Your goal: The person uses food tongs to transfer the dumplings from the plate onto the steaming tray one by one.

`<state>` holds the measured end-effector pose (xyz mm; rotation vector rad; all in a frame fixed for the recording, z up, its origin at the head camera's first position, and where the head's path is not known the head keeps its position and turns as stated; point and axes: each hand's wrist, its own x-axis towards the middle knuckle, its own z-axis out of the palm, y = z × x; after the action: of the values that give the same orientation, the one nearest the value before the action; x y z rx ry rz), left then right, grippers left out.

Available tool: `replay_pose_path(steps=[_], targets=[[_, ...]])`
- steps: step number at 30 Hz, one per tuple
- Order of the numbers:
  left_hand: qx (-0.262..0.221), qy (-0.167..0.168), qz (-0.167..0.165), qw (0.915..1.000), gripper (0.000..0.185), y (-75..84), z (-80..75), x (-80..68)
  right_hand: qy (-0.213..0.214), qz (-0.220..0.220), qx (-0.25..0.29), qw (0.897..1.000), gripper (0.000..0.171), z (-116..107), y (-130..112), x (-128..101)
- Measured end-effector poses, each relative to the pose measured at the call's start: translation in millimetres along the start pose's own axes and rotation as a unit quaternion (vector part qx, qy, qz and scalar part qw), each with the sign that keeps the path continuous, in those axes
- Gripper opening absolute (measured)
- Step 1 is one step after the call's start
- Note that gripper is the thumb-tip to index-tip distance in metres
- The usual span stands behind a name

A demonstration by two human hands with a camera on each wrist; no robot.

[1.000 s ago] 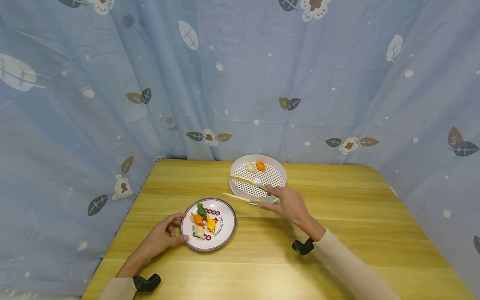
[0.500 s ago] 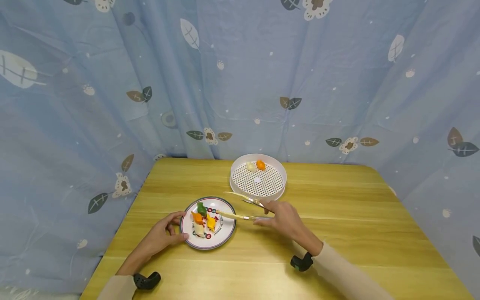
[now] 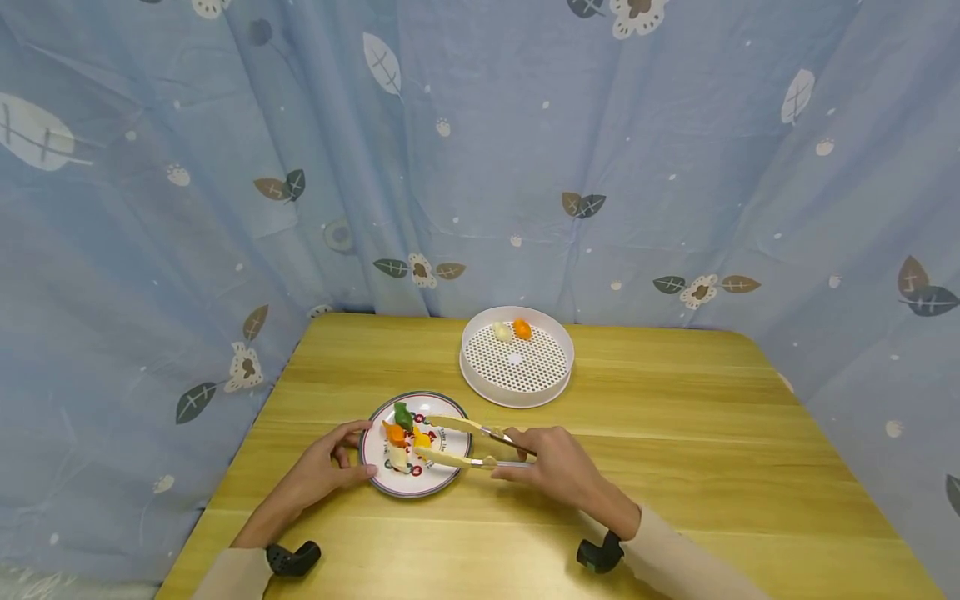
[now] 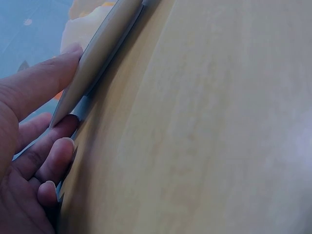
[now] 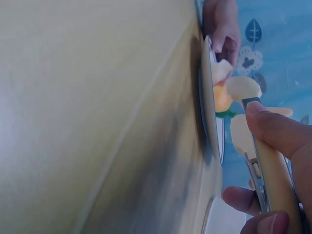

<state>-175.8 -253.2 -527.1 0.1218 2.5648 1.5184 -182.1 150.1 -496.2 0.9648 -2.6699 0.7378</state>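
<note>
A blue curtain (image 3: 480,150) printed with leaves and flowers hangs behind a wooden table (image 3: 675,467) that fills the lower half of the frame; at lower centre-left sits a patterned plate (image 3: 442,475) carrying small food pieces (image 3: 405,433), green, orange, yellow and pale; the left hand (image 3: 318,475) rests at the plate's left rim, thumb and fingers curled against its edge; the right hand (image 3: 558,467) grips a pair of pale tongs (image 3: 457,442), whose tips stand apart on either side of the yellow piece; a second ago those tongs hovered over the white perforated tray (image 3: 558,383) at upper centre, and they have since swung down and left to the plate, so the work has passed from tray to plate; two pieces, one pale and one orange, lie at the tray's far side; whether the tips touch the food cannot be told; both wrist views are blurred and tilted, showing little beyond fingers, plate rim and tong handles
</note>
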Motion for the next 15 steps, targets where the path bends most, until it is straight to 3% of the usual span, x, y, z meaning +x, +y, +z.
replay_pose_path(steps=[9,15], targets=[[0.001,-0.003,0.001,1.0000,0.077,1.1,-0.8,-0.8,-0.008,0.020,-0.027,0.999,0.058,6,-9,-5],[0.001,-0.005,0.007,1.0000,0.076,0.6,-0.4,-1.2,0.004,0.019,-0.039,0.999,0.059,10,-11,-6]])
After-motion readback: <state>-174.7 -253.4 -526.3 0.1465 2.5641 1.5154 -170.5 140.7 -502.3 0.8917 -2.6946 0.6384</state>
